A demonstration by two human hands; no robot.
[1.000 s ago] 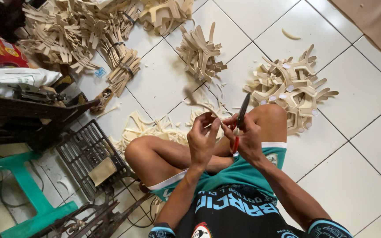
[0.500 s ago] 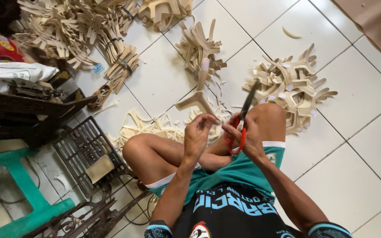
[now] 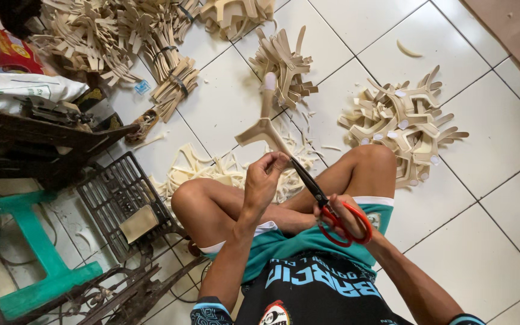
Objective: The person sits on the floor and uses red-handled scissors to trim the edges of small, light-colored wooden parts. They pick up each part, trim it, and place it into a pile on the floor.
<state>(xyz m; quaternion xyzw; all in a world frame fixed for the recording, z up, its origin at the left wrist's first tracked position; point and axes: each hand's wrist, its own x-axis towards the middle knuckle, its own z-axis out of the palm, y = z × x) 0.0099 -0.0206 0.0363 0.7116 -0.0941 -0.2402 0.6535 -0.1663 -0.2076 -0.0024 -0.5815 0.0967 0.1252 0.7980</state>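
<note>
Since half a second earlier, the left hand [image 3: 264, 180] had drawn the Y-shaped strap piece [image 3: 264, 123] higher and further out from the body, and the scissors [image 3: 323, 201] had swung down so the blades now met the piece at its lower end rather than poking up past the knee. The right hand [image 3: 339, 218] had sunk toward the lap with them.

The left fingers [image 3: 274, 162] were pinched shut on the bottom of the cream-coloured piece, just where the scissor tips reached it, which looked like a way of keeping the edge taut and steady against the blades. The right fingers were curled through the red handles, closed around them; whether the blades were parted or shut at the tip could not be told from this angle.

The piece hung in the air above the crossed legs, in front of the left knee [image 3: 197, 201], well clear of the white tiled floor [image 3: 489, 180]. Its long axis ran nearly straight up the picture, the single long stem pointing away from the person toward a small pile of straps [image 3: 284, 63], the forked arms spreading low near the gripping fingers.

Thin offcut strips [image 3: 212, 168] lay on the tiles beneath, a bigger heap of finished pieces [image 3: 404, 123] sat beside the right knee, and bundled stacks [image 3: 176, 81] waited further off, near a dark cast-iron treadle [image 3: 118, 201] and a green stool [image 3: 31, 241]
</note>
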